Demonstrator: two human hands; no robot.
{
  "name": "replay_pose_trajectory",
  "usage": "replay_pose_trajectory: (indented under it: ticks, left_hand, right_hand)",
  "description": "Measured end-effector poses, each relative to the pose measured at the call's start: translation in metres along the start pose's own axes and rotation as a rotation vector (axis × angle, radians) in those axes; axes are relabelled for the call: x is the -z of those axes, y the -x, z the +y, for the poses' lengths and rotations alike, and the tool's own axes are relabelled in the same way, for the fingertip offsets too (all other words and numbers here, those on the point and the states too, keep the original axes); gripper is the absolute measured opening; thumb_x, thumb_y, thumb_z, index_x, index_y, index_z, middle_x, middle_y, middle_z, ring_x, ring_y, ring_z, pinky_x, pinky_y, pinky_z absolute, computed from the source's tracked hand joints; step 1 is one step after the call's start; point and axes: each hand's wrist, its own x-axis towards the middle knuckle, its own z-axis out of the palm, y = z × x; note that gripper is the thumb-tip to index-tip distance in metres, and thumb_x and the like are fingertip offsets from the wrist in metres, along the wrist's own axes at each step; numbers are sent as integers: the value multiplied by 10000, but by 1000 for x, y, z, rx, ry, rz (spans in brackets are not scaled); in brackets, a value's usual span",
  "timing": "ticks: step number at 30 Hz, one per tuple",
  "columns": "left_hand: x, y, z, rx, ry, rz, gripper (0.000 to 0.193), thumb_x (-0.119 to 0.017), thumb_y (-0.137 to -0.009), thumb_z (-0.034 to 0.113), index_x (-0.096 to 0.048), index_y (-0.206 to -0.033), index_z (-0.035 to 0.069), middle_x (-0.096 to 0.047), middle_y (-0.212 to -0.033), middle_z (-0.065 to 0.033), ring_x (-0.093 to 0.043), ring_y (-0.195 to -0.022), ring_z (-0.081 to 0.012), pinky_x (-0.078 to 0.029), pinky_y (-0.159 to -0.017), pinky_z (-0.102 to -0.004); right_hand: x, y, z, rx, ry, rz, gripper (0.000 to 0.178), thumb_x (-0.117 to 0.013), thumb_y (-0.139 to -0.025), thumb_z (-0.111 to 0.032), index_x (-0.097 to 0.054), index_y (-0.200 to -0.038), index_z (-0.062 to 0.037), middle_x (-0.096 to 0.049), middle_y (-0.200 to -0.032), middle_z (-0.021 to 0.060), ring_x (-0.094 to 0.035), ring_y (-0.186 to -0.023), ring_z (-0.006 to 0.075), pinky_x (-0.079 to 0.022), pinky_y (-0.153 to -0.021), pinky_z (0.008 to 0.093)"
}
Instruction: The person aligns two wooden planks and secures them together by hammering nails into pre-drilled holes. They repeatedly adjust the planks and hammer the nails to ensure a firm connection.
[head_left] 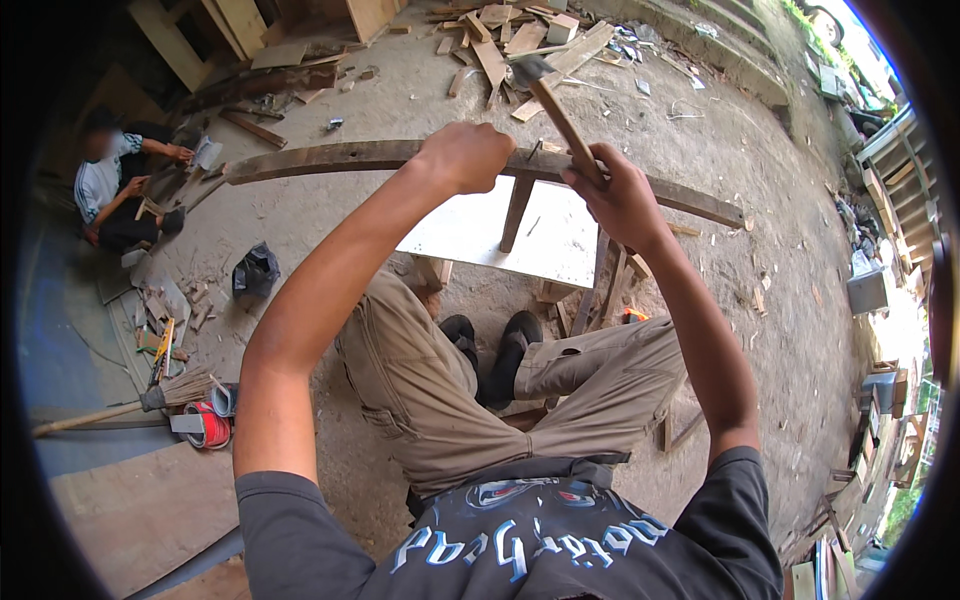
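- Dusty grey-brown earth floor [760, 270] all around, strewn with wood chips and scraps, shadowed at the left and bright at the far right.
- Low wooden table with a flat white top [450, 235], just beyond the knees; stubby wooden legs [433, 272] visible under the near edge.
- Long, narrow, dark-brown wooden beam [330, 158], crosswise above the table's far edge and well past both the left and right edges.
- Short brown wooden strip [516, 215], meeting the beam around its middle and running down over the white top; contact with the top impossible to tell from this angle.
- Left hand [465, 158] clenched around the beam, just left of the strip, knuckles upward.
- Right hand [620, 195] wrapped around the lower handle of a dark-headed hammer with a brown wooden handle [563, 122], right of the strip; any touch on the beam unclear.
- Hammer tilted up and leftward, head beyond the beam.
- Thin dark nail-like piece [535, 150] upright at the beam, between both hands.
- Thin dark sliver [533, 227] on the white top, between strip and right edge.
- Dark shoes [520, 335] below the near edge, between brown-trousered legs [410, 350].
- Beyond the far edge, heap of pale and brown wood offcuts [490, 55].
- Left of the near left corner, crumpled black plastic bag [256, 275]; farther back toward the body, straw broom [185, 390].
- Far left, seated co-worker in a white top [98, 190], hands near a small pale object.
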Motion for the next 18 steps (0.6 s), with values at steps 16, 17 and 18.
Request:
replay_pose_trajectory:
  ticks: [16,17,18]
  left_hand:
    - [-6,1,-2,17,70,9,248,-506,-794,0,-648,-997,17,-699,-883,-234,-707,-871,-384,-570,-790,-473]
    - [-6,0,-2,16,68,4,254,-505,-795,2,-650,-1002,19,-699,-885,-234,-707,-874,-384,-570,-792,-472]
    - [-6,0,-2,18,73,6,259,-505,-795,4,-651,-1008,20,-700,-887,-234,-707,-875,-385,-570,-794,-472]
  right_hand:
    - [70,70,-56,-170,-11,-135,285,-591,-1000,-264,-596,-1072,12,-530,-644,41,-504,-567,114,-403,-526,321]
    - [69,72,-56,-168,-71,-111,284,-576,-1012,-267,-587,-1105,1,-514,-643,10,-477,-541,83,-380,-494,290]
    - [68,73,-56,-167,-131,-88,285,-562,-1023,-269,-578,-1139,-9,-498,-642,-20,-451,-515,53,-356,-462,259]
